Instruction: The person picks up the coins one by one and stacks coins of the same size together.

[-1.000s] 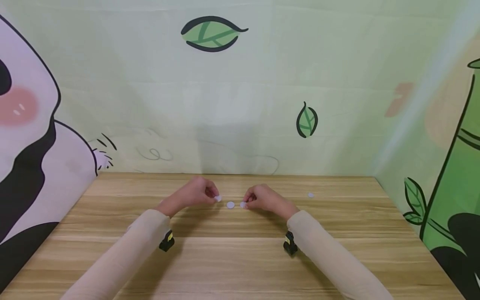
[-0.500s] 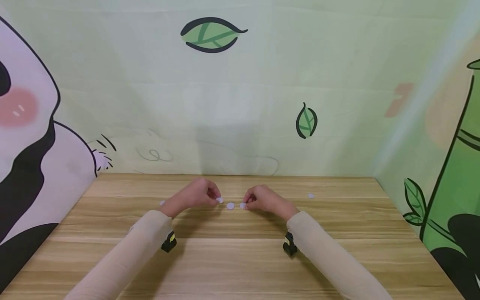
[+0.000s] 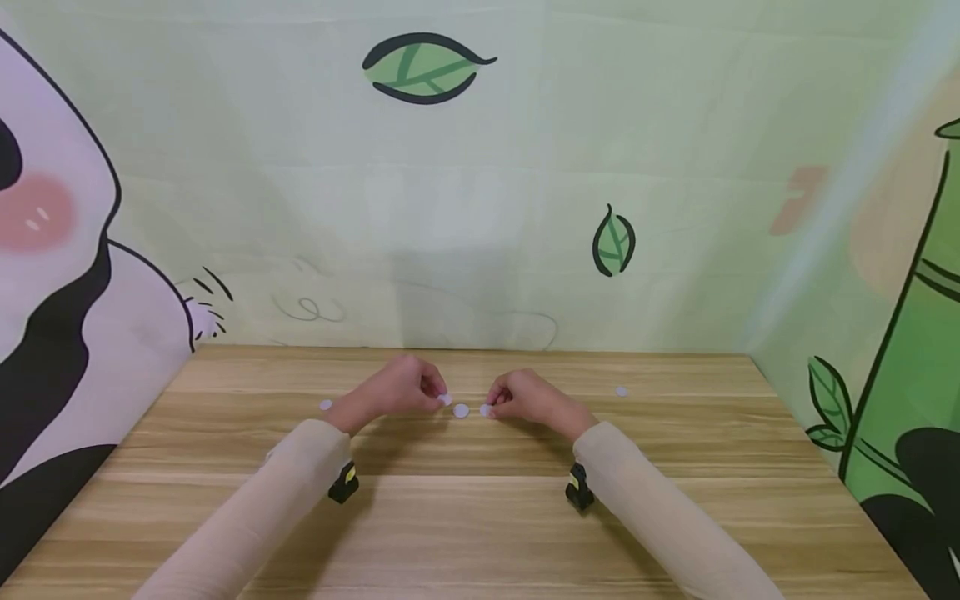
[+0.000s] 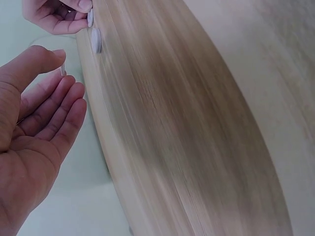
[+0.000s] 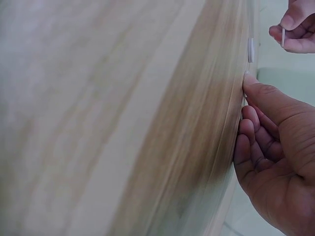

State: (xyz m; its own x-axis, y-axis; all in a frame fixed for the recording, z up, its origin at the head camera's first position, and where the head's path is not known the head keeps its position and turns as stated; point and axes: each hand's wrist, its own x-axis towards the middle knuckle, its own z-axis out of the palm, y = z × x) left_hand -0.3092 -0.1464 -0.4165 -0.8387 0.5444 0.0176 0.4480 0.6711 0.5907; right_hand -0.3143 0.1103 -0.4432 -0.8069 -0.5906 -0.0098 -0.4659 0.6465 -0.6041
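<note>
My left hand [image 3: 402,385] pinches a small white disc [image 4: 63,69] between thumb and index finger, raised a little above the table. Just to its right, another white disc [image 3: 461,411] lies flat on the wood; from the side, in the right wrist view, its edge looks thick. My right hand [image 3: 528,395] holds a third white disc [image 3: 485,411] by its edge, low at the tabletop, right of the middle one. The right hand's other fingers curl against the wood. Much of this third disc is hidden by thumb and fingertip.
One white disc [image 3: 622,392] lies farther right on the wooden table [image 3: 465,533], and another [image 3: 326,405] sits beside my left wrist. A pale edge shows behind the left sleeve, mostly covered. A printed cloth backdrop [image 3: 495,183] stands along the table's back.
My left hand has shifted slightly right with its disc, closer to the middle disc. The disc beside my left wrist has come into sight. My right hand has stayed in place.
</note>
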